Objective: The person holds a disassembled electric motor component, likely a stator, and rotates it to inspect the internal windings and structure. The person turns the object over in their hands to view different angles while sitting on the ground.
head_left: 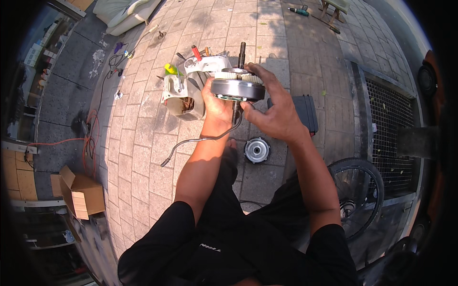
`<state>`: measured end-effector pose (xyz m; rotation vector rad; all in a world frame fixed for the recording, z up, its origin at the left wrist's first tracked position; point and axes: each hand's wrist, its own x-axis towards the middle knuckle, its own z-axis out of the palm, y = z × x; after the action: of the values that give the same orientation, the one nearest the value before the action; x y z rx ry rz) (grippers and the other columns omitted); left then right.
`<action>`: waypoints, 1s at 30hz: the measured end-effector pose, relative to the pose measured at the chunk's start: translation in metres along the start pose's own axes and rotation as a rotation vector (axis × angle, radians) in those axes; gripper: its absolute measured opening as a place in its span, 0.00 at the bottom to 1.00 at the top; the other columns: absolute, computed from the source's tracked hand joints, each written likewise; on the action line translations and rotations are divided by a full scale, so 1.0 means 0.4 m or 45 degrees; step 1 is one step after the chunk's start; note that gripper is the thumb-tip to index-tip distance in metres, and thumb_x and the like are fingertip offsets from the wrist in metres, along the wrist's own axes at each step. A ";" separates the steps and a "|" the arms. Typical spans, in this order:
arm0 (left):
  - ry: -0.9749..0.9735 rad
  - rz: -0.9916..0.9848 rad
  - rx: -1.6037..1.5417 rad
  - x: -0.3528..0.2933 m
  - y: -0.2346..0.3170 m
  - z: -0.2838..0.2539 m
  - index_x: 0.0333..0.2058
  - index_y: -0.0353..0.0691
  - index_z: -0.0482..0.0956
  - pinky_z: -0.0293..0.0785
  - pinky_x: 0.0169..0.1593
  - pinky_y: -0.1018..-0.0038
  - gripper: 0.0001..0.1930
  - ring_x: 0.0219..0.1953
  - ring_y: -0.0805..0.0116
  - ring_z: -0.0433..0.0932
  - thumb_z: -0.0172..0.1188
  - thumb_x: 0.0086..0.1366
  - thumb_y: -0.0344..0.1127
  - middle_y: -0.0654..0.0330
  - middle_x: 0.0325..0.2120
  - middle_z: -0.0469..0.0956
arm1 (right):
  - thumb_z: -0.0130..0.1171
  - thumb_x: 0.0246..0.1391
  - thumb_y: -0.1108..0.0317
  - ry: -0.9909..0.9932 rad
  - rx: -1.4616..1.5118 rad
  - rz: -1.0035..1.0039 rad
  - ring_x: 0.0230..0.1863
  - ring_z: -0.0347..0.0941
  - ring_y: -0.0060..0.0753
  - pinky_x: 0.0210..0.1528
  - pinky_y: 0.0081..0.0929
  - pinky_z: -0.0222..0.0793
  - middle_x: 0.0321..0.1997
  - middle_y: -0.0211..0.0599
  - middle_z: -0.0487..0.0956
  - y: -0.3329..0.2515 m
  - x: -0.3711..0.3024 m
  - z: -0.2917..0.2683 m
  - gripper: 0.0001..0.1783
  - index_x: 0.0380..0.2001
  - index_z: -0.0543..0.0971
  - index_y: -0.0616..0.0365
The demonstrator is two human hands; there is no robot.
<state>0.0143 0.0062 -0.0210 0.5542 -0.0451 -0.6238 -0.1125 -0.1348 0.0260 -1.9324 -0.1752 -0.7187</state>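
Raised in front of me is a hub motor core (237,89), a silvery round body with pale gears on top. Its dark axle (242,55) sticks out above and below, and a black cable (191,140) hangs from the lower end to the left. My left hand (217,108) grips the core from the left and beneath, its fingers largely hidden behind it. Around the right side curls my right hand (276,109), fingers up by the gears, thumb near the lower axle. A round metal hub cover (256,150) lies on the paving between my legs.
Cut-open plastic containers (183,105) with tools, including a red-handled screwdriver (196,53), stand behind my left hand. A dark case (305,114) sits to the right. A spoked wheel (358,195) lies near a metal grate (389,128). A cardboard box (83,193) and orange cord (89,143) are left.
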 end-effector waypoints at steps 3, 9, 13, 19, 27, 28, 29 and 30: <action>-0.058 -0.048 -0.031 -0.008 0.002 0.007 0.54 0.31 0.81 0.82 0.57 0.57 0.28 0.50 0.53 0.86 0.44 0.73 0.49 0.48 0.47 0.87 | 0.71 0.51 0.67 0.023 -0.073 -0.068 0.69 0.74 0.54 0.64 0.42 0.77 0.70 0.52 0.75 0.012 -0.002 0.003 0.44 0.72 0.69 0.57; 0.090 0.058 0.052 0.012 0.000 -0.015 0.52 0.31 0.82 0.83 0.56 0.57 0.27 0.48 0.53 0.86 0.45 0.72 0.49 0.49 0.45 0.87 | 0.70 0.52 0.67 0.010 0.012 0.024 0.68 0.74 0.55 0.63 0.41 0.78 0.70 0.54 0.74 -0.006 0.000 0.002 0.43 0.72 0.69 0.58; 0.065 0.021 -0.002 0.007 -0.004 -0.003 0.50 0.32 0.82 0.83 0.55 0.58 0.26 0.47 0.53 0.86 0.47 0.71 0.49 0.50 0.45 0.87 | 0.71 0.52 0.67 0.027 0.013 0.059 0.67 0.75 0.53 0.62 0.41 0.78 0.69 0.55 0.74 0.000 -0.003 0.002 0.43 0.72 0.69 0.58; 0.089 -0.010 -0.076 0.008 -0.006 -0.002 0.50 0.32 0.82 0.84 0.53 0.56 0.26 0.47 0.52 0.86 0.49 0.70 0.50 0.49 0.45 0.87 | 0.71 0.51 0.67 0.032 0.002 0.037 0.66 0.76 0.54 0.62 0.42 0.77 0.68 0.55 0.76 0.001 -0.001 0.002 0.44 0.72 0.69 0.58; 0.186 0.054 0.080 0.004 -0.011 -0.001 0.48 0.36 0.82 0.85 0.48 0.56 0.25 0.43 0.54 0.87 0.47 0.71 0.52 0.52 0.41 0.87 | 0.72 0.52 0.64 -0.008 0.080 0.094 0.74 0.67 0.50 0.76 0.43 0.61 0.72 0.52 0.72 0.013 -0.004 0.007 0.46 0.73 0.67 0.63; 0.210 0.070 0.059 0.015 -0.011 -0.010 0.48 0.36 0.82 0.85 0.47 0.54 0.25 0.43 0.54 0.87 0.47 0.71 0.52 0.52 0.41 0.87 | 0.73 0.52 0.63 -0.015 0.057 0.067 0.74 0.67 0.51 0.76 0.43 0.62 0.72 0.53 0.71 0.014 -0.002 0.010 0.46 0.73 0.67 0.63; 0.234 0.088 0.037 0.019 -0.013 -0.021 0.49 0.35 0.82 0.85 0.47 0.52 0.25 0.43 0.53 0.87 0.47 0.71 0.51 0.52 0.41 0.87 | 0.73 0.52 0.62 -0.011 0.050 0.060 0.75 0.66 0.52 0.76 0.44 0.62 0.73 0.53 0.70 0.016 0.001 0.018 0.46 0.73 0.67 0.63; 0.253 0.040 0.057 -0.004 -0.013 0.027 0.49 0.35 0.82 0.85 0.48 0.51 0.26 0.43 0.52 0.87 0.47 0.70 0.50 0.51 0.41 0.87 | 0.74 0.52 0.61 0.000 0.031 0.065 0.75 0.66 0.53 0.75 0.44 0.63 0.73 0.54 0.68 0.022 -0.001 0.020 0.47 0.73 0.67 0.63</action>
<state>0.0078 -0.0017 -0.0141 0.6552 0.1197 -0.5358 -0.1057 -0.1320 0.0166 -1.9066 -0.1331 -0.6798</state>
